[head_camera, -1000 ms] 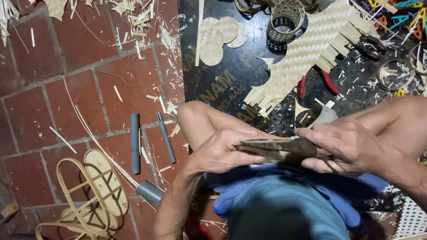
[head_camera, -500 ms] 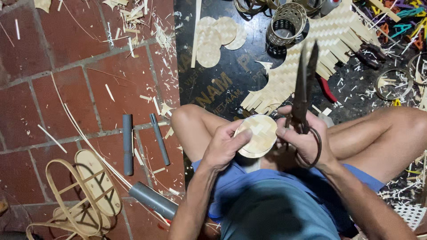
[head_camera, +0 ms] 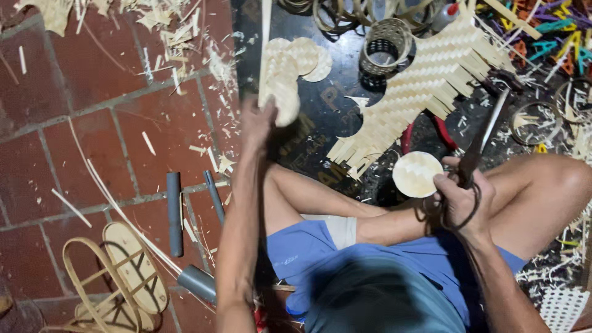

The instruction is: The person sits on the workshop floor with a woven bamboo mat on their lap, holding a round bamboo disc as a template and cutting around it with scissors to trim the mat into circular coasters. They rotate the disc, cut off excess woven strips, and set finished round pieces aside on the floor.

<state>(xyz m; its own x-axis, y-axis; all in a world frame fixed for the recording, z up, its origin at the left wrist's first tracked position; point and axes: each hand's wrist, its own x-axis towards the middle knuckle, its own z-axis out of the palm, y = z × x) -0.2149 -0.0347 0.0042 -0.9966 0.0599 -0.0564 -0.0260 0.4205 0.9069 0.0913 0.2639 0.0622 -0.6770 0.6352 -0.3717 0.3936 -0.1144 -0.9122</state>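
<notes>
While my left hand (head_camera: 259, 123) stretches out over the dark mat (head_camera: 320, 117), its grip is closed on a round woven disc (head_camera: 282, 102), which sits at the near edge of a small pile of discs (head_camera: 302, 55) lying on that mat. The motion blurs the fingers, so I can only say they pinch the disc's edge. My right hand (head_camera: 459, 200) rests near my right knee, closed around the handles of a pair of scissors (head_camera: 478, 145) whose blades point up and away from me. Just beside that hand, to its left, another round woven disc (head_camera: 417, 174) lies near the scissors; I cannot tell whether the hand touches it. Beyond it spreads a woven bamboo sheet (head_camera: 425, 80) with loose strip ends, and a small woven ring (head_camera: 385, 44) stands above its left part. On the brick floor (head_camera: 80, 135) to my left lie two grey tubes (head_camera: 174, 213), a larger grey pipe (head_camera: 198, 282) and a bent bamboo frame (head_camera: 117, 277), with shavings scattered about.
</notes>
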